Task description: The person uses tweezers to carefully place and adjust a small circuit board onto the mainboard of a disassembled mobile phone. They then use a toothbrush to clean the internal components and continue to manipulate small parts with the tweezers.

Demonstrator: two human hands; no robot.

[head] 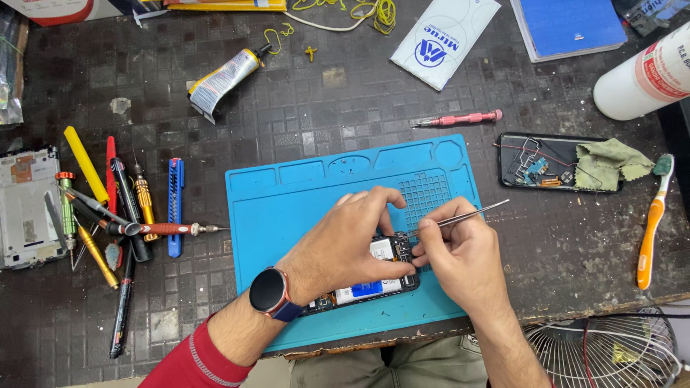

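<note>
An opened phone [374, 276] with its back off lies on a blue work mat [287, 208], its battery and circuit board showing. My left hand [345, 241] rests over the phone and pins it down, fingers curled at its top end. My right hand [456, 255] pinches metal tweezers [467, 214], whose tips point left onto the phone's board near the top. A smartwatch sits on my left wrist [269, 292].
Screwdrivers, a blue cutter and pry tools [122, 215] lie at left beside a phone frame [25, 208]. A glue tube [223, 79], pink screwdriver [460, 118], phone case with parts and cloth [553, 162], orange toothbrush [650, 230], white bottle [640, 75], wire fan guard [611, 352].
</note>
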